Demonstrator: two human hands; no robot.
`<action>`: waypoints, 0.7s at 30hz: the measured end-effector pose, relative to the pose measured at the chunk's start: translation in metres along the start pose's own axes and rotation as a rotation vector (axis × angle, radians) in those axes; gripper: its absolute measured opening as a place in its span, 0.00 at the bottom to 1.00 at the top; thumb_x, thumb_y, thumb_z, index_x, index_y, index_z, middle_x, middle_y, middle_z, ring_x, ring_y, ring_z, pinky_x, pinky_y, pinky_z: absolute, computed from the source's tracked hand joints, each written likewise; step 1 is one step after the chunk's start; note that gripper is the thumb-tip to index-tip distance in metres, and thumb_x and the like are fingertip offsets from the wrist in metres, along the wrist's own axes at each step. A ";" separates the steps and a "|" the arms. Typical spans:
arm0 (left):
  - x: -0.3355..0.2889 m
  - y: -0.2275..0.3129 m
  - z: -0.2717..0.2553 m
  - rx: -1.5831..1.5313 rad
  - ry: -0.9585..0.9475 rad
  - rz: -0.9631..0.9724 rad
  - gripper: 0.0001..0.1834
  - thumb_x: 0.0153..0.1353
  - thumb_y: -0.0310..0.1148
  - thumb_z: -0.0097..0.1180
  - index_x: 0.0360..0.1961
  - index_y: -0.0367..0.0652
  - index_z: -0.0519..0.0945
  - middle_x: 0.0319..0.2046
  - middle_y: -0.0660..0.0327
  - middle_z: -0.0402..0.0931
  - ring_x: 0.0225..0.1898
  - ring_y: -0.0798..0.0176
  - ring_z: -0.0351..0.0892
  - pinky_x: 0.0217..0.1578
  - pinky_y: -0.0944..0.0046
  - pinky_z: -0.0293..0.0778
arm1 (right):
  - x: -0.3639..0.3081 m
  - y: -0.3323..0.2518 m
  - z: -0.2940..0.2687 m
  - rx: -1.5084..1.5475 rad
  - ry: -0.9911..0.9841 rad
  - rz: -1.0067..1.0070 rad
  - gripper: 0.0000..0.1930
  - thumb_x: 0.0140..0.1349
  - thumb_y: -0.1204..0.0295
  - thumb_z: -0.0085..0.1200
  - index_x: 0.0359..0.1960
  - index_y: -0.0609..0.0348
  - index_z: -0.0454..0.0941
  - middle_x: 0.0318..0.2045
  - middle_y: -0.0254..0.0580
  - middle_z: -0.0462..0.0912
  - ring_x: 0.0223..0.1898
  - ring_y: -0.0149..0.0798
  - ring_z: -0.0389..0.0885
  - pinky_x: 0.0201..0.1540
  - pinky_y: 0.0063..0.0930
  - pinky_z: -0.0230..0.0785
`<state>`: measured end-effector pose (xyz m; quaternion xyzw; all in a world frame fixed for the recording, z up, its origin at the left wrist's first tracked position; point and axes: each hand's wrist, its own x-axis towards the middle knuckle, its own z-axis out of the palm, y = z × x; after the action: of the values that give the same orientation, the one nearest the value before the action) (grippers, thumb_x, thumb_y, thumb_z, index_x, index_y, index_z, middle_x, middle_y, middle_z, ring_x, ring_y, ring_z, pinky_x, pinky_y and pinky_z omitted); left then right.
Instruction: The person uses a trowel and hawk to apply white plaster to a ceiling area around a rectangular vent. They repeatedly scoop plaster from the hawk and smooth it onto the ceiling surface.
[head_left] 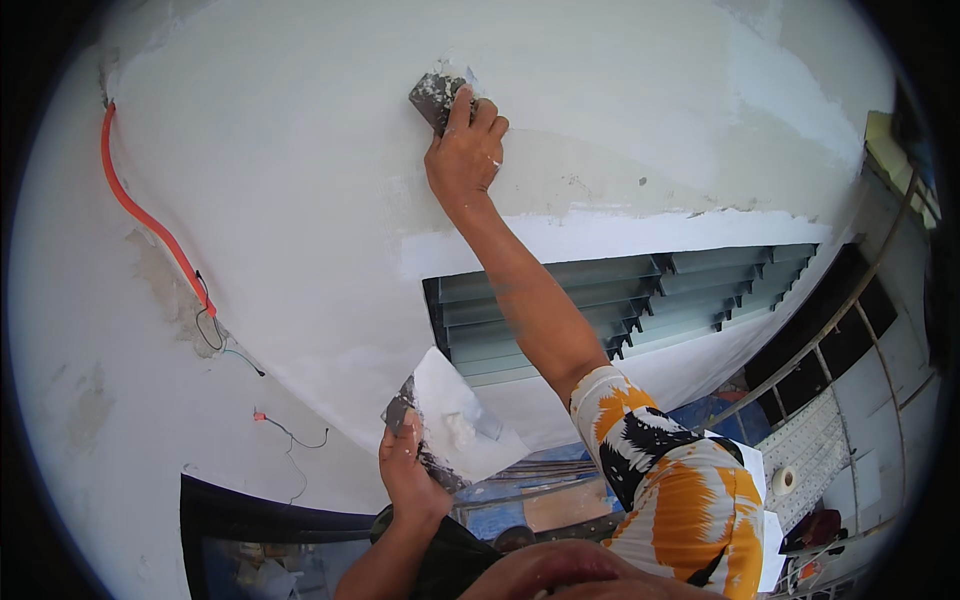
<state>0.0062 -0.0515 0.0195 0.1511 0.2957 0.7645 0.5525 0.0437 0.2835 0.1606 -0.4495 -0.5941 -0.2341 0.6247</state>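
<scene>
While the right hand (pixel 466 158) reaches up across the wall (pixel 300 150), its fingers are curled around a dark, paste-spattered scraper (pixel 435 100), the forefinger laid along its back. The scraper is directly above the palm, tilted against the pale surface, and a small patch of white paste shows at its upper edge.

Well below and a little to the left, the left hand (pixel 410 475) is closed on the dark grip (pixel 398 402) of a broad flat plate (pixel 435 385), the thumb lying over the near side. The plate is just up and to the right of that hand, its face turned toward the viewer, with a lumpy white mound (pixel 460 430) near its middle. The two hands are well apart, one tool in each.

Between them in height, a louvred window (pixel 590 300) stretches to the right, and the right forearm crosses in front of its slats. A patterned sleeve (pixel 660 450) in white, orange and black covers the upper arm. To the left of both hands, an orange conduit (pixel 150 218) curves down the wall, with thin dark wires (pixel 207 330) at its lower end.
</scene>
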 end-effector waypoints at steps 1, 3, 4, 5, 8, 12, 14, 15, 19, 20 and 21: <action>0.000 -0.001 0.000 0.011 0.024 0.015 0.15 0.71 0.32 0.50 0.54 0.38 0.75 0.47 0.59 0.80 0.47 0.62 0.81 0.50 0.59 0.78 | -0.011 -0.024 0.007 0.033 -0.023 -0.059 0.36 0.48 0.77 0.65 0.62 0.67 0.67 0.52 0.57 0.70 0.46 0.55 0.70 0.39 0.42 0.74; 0.000 -0.004 -0.002 -0.032 -0.030 0.089 0.15 0.71 0.32 0.50 0.54 0.37 0.75 0.48 0.59 0.79 0.48 0.62 0.80 0.51 0.58 0.77 | -0.039 -0.058 0.014 0.045 -0.166 -0.132 0.36 0.47 0.76 0.65 0.62 0.67 0.68 0.53 0.58 0.70 0.43 0.53 0.72 0.35 0.40 0.71; -0.001 -0.004 -0.004 0.021 0.035 0.095 0.17 0.71 0.33 0.48 0.56 0.37 0.73 0.50 0.58 0.78 0.50 0.59 0.80 0.52 0.56 0.76 | -0.055 -0.068 0.014 0.008 -0.251 -0.189 0.34 0.49 0.77 0.62 0.62 0.67 0.70 0.53 0.57 0.70 0.43 0.51 0.72 0.34 0.38 0.70; 0.000 -0.006 -0.005 0.052 0.054 0.123 0.19 0.71 0.34 0.46 0.59 0.37 0.71 0.53 0.56 0.77 0.52 0.57 0.79 0.54 0.54 0.75 | -0.070 -0.071 0.010 0.044 -0.260 -0.221 0.32 0.50 0.78 0.60 0.61 0.66 0.71 0.53 0.55 0.71 0.42 0.50 0.71 0.34 0.38 0.70; -0.004 -0.003 -0.010 0.089 0.073 0.154 0.23 0.71 0.37 0.44 0.63 0.38 0.68 0.56 0.54 0.74 0.55 0.53 0.77 0.56 0.51 0.74 | -0.100 -0.037 -0.021 0.142 -0.275 -0.165 0.31 0.51 0.80 0.58 0.61 0.63 0.72 0.53 0.51 0.73 0.42 0.50 0.72 0.37 0.41 0.72; -0.009 0.008 -0.012 -0.009 -0.010 0.094 0.27 0.72 0.42 0.43 0.67 0.39 0.64 0.60 0.54 0.72 0.59 0.52 0.74 0.58 0.49 0.71 | -0.074 0.112 -0.097 0.178 0.007 0.091 0.26 0.60 0.82 0.51 0.62 0.57 0.73 0.54 0.45 0.76 0.49 0.52 0.72 0.49 0.44 0.71; -0.011 0.013 -0.011 0.039 -0.051 0.046 0.29 0.71 0.43 0.44 0.68 0.39 0.63 0.61 0.55 0.71 0.60 0.52 0.73 0.59 0.48 0.70 | -0.033 0.206 -0.132 0.084 0.084 0.379 0.22 0.66 0.79 0.47 0.62 0.58 0.74 0.55 0.44 0.77 0.50 0.52 0.72 0.54 0.43 0.67; -0.013 0.014 -0.010 0.005 -0.068 0.017 0.27 0.71 0.42 0.44 0.66 0.39 0.65 0.59 0.55 0.71 0.59 0.52 0.74 0.59 0.49 0.71 | -0.014 0.246 -0.145 0.008 0.164 0.395 0.22 0.66 0.79 0.46 0.62 0.58 0.74 0.56 0.44 0.77 0.50 0.52 0.72 0.54 0.43 0.67; -0.012 0.011 -0.002 -0.032 -0.095 -0.051 0.28 0.71 0.45 0.43 0.67 0.39 0.65 0.58 0.56 0.72 0.58 0.53 0.74 0.58 0.50 0.71 | 0.010 0.333 -0.143 -0.401 0.096 0.294 0.25 0.60 0.80 0.48 0.62 0.61 0.70 0.56 0.48 0.75 0.52 0.56 0.72 0.53 0.46 0.70; -0.011 0.009 0.000 0.000 -0.056 -0.060 0.28 0.71 0.45 0.43 0.67 0.39 0.65 0.59 0.56 0.72 0.58 0.53 0.74 0.58 0.50 0.71 | 0.003 0.336 -0.137 -0.470 0.026 0.315 0.26 0.59 0.81 0.49 0.62 0.62 0.69 0.55 0.49 0.74 0.52 0.57 0.72 0.53 0.47 0.71; -0.011 0.007 0.002 0.022 -0.048 -0.068 0.29 0.71 0.45 0.42 0.67 0.39 0.65 0.59 0.55 0.72 0.58 0.53 0.74 0.58 0.50 0.71 | -0.012 0.335 -0.130 -0.529 -0.097 0.217 0.26 0.57 0.80 0.50 0.61 0.63 0.67 0.51 0.51 0.73 0.52 0.59 0.72 0.52 0.47 0.72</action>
<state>0.0059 -0.0625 0.0260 0.1653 0.2955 0.7382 0.5834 0.3875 0.3339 0.0689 -0.6683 -0.4902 -0.2910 0.4779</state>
